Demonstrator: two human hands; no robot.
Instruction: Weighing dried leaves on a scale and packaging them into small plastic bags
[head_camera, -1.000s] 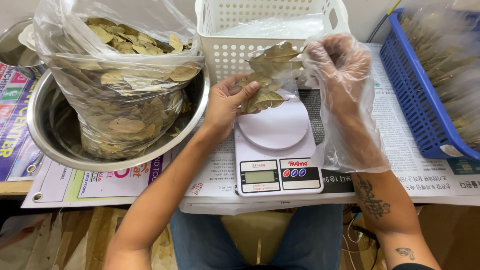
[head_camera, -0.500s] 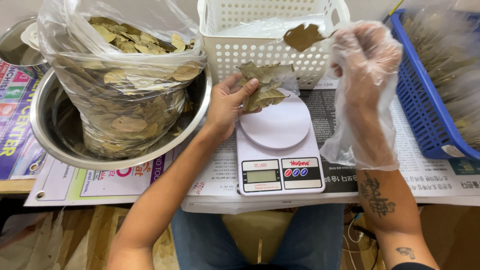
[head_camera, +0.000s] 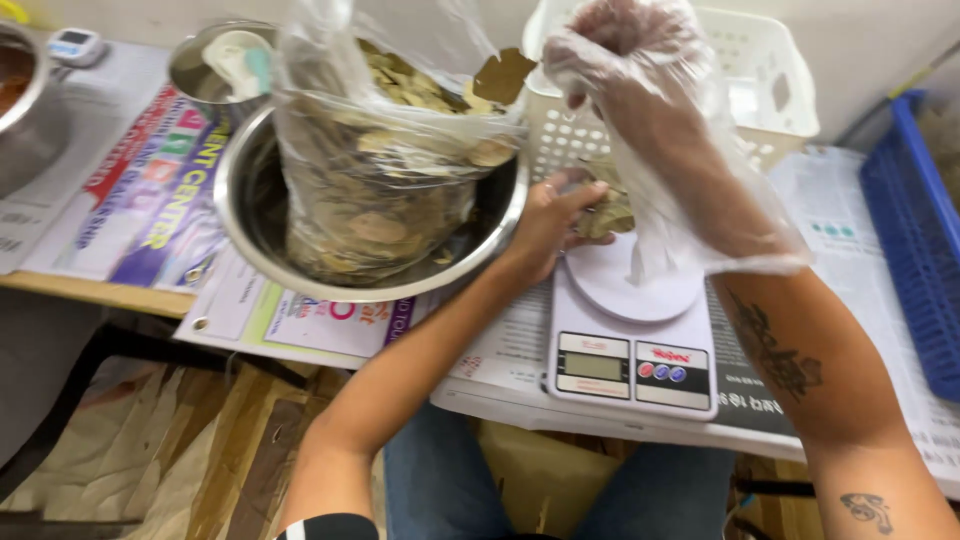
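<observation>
My left hand (head_camera: 553, 213) grips a small clear bag of dried leaves (head_camera: 612, 212) just above the round plate of a white kitchen scale (head_camera: 632, 350). My right hand (head_camera: 612, 48), inside a loose clear plastic glove, is raised at the top of the view. It pinches one brown dried leaf (head_camera: 503, 74) at its fingertips. The leaf hangs over the open mouth of a big clear bag of dried leaves (head_camera: 385, 170), which stands in a wide steel bowl (head_camera: 372, 290).
A white perforated basket (head_camera: 775, 95) stands behind the scale and a blue crate (head_camera: 915, 250) at the right. At the back left are a small steel pot (head_camera: 200, 62), another steel bowl (head_camera: 22, 120) and a small white timer (head_camera: 76, 43). Printed sheets cover the table.
My right hand has carried a single leaf up and leftward from the small bag to above the big bag. The view has swung left. My left hand still holds the small bag by the scale.
</observation>
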